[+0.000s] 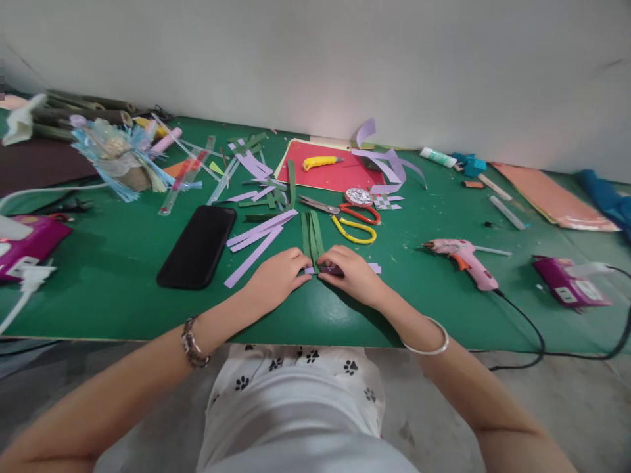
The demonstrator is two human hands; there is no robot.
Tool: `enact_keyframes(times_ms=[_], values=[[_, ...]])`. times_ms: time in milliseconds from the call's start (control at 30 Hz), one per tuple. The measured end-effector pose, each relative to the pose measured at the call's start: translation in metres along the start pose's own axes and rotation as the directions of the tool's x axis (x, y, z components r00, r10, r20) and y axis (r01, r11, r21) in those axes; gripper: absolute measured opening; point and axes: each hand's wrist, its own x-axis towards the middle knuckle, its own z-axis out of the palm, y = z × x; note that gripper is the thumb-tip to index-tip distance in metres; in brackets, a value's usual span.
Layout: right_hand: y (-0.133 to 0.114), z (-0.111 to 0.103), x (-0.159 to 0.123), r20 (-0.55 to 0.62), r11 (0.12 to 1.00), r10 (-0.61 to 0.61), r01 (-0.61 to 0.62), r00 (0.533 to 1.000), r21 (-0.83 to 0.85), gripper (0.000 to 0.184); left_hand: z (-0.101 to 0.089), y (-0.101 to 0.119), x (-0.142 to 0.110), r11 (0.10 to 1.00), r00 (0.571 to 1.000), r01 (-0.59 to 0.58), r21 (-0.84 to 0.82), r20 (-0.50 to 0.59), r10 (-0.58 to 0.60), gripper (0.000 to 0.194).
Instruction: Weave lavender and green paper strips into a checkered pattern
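Strips of green paper [311,236] lie side by side near the middle of the table's [340,322] front edge, pointing toward the wall, with a purple strip [375,269] running crosswise at their near ends. Left hand [276,279] has thumb and fingertips drawn narrow on the purple strip, just left of the green; right hand [357,272] pinches it on the other side, its far end poking out past the knuckles. Whether the purple passes over or under each green strip, I cannot tell from here. To me it looks like lining up one strip across the others, and that calls for a light, even pinch so nothing slews or creases. Loose purple strips [256,253] and a phone [197,248] lie to the left, scissors [320,205] just beyond, toward the back edge.
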Motion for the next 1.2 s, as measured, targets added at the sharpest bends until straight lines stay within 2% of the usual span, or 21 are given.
enact_keyframes(times_ms=[267,500,700,1033,1200], values=[[0.001,0.002,-0.001,-0.007,1.0,-0.018,0.018,1.0,-0.017,0.004,0.001,0.002,-0.002,0.989,0.998,-0.054,0.141,-0.003,0.055,0.014],[-0.001,-0.003,-0.001,0.013,1.0,-0.027,0.027,1.0,-0.013,0.009,0.002,0.001,-0.003,0.991,0.998,-0.044,0.123,-0.045,0.05,0.012],[0.002,-0.003,-0.001,0.004,0.998,-0.056,0.056,0.998,0.01,0.005,0.005,0.001,-0.003,0.968,0.991,-0.104,0.227,-0.06,0.121,0.017],[0.001,-0.004,-0.001,0.039,0.999,-0.039,0.039,0.998,-0.006,0.001,0.005,0.002,-0.004,0.961,0.991,-0.094,0.259,-0.067,0.115,0.016],[0.003,-0.009,-0.002,0.075,0.999,-0.029,0.032,0.997,-0.027,0.003,0.006,0.001,-0.005,0.939,0.989,-0.111,0.325,-0.055,0.136,0.015]])
